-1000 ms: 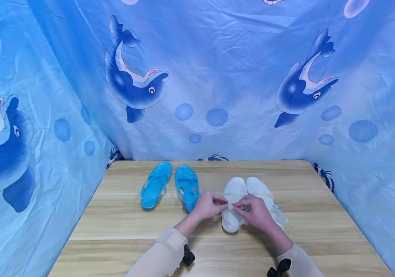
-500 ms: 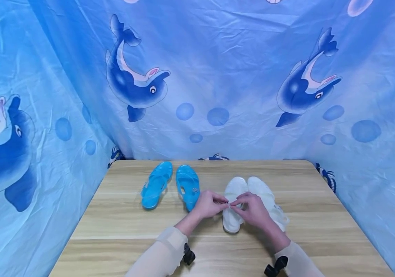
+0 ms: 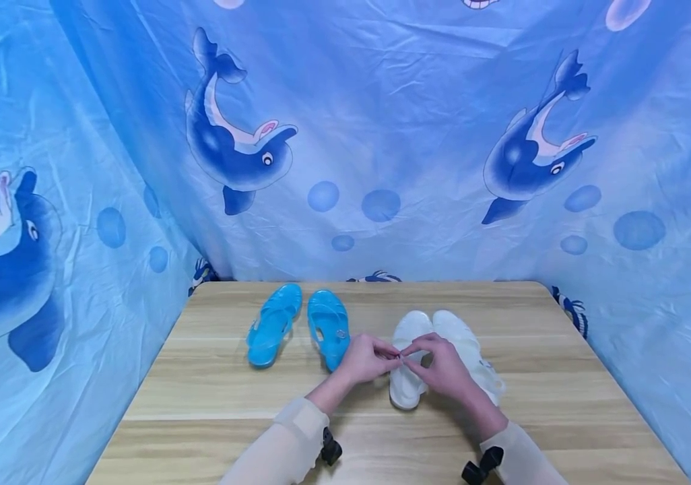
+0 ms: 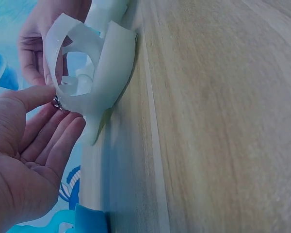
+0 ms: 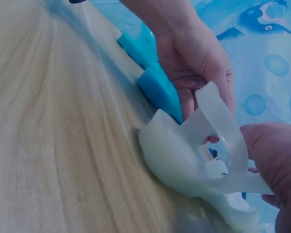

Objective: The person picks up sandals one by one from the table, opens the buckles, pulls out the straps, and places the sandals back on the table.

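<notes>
In the head view a white jelly sandal [image 3: 405, 393] stands upright on the table, its mate [image 3: 457, 334] close at its right. My left hand [image 3: 365, 360] comes in from the left and pinches the ankle strap [image 4: 77, 102] by its small metal buckle [image 4: 58, 103], thumb above and fingers below, as the left wrist view shows. From the other side my right hand [image 3: 446, 365] pinches the strap near the same buckle. The fingertips of both hands nearly meet over the sandal. In the right wrist view the strap partly hides the fingers.
Left of my hands stand two blue jelly sandals, one angled [image 3: 269, 337] and one [image 3: 329, 322] just beyond my left hand. All stand on a wood-grain table [image 3: 212, 397]. A blue dolphin-print curtain [image 3: 345, 135] hangs behind and beside the table.
My right fingertips have shifted slightly left toward the buckle and my left fingers. The left hand stays almost in place, and the sandals have not moved.
</notes>
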Demonstrator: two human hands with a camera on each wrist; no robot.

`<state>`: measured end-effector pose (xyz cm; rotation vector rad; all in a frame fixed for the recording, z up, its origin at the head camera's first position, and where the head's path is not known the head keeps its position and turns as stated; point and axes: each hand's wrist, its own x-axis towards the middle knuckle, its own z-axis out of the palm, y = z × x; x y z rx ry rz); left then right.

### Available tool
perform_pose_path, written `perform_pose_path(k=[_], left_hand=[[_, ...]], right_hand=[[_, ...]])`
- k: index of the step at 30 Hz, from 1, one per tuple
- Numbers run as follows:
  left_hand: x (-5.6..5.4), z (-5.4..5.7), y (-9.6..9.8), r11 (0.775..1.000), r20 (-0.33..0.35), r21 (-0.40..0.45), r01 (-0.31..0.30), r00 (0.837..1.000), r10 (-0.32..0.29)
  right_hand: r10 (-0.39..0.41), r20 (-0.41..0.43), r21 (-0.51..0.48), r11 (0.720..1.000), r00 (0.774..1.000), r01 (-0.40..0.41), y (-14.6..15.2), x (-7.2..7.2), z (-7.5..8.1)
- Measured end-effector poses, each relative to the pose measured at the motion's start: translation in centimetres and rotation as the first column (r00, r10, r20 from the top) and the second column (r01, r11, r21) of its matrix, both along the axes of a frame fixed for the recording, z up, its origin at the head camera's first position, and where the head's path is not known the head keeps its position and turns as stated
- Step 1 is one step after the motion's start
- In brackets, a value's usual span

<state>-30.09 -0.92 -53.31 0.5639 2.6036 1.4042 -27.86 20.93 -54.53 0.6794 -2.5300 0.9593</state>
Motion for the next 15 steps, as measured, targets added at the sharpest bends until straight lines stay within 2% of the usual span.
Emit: perform_pose_path(k=[6, 9, 13, 15], left_hand=[[0.0, -0.2, -0.2, 1.0, -0.008, 0.021, -0.003, 1.0, 0.003], [0.1, -0.4, 0.0, 1.0, -0.019, 0.029, -0.008, 1.0, 0.009], [0.3, -0.6, 0.2, 0.998, -0.039, 0.05, -0.024, 0.999, 0.026], [0.5, -0.7, 0.3, 0.997, -0.041, 0.061, -0.038, 0.998, 0.04]], right_hand=[[-0.012, 0.054, 0.007, 1.0, 0.998, 0.012, -0.1, 0.0, 0.2], [-0.027, 0.01, -0.002, 1.0, 1.0, 0.027, 0.2, 0.2, -0.1], [-0.088, -0.074, -0.016, 0.996, 0.993, 0.087, 0.6, 0.7, -0.3], [-0.14, -0.07, -0.027, 0.99, 0.988, 0.139, 0.6, 1.3, -0.1]])
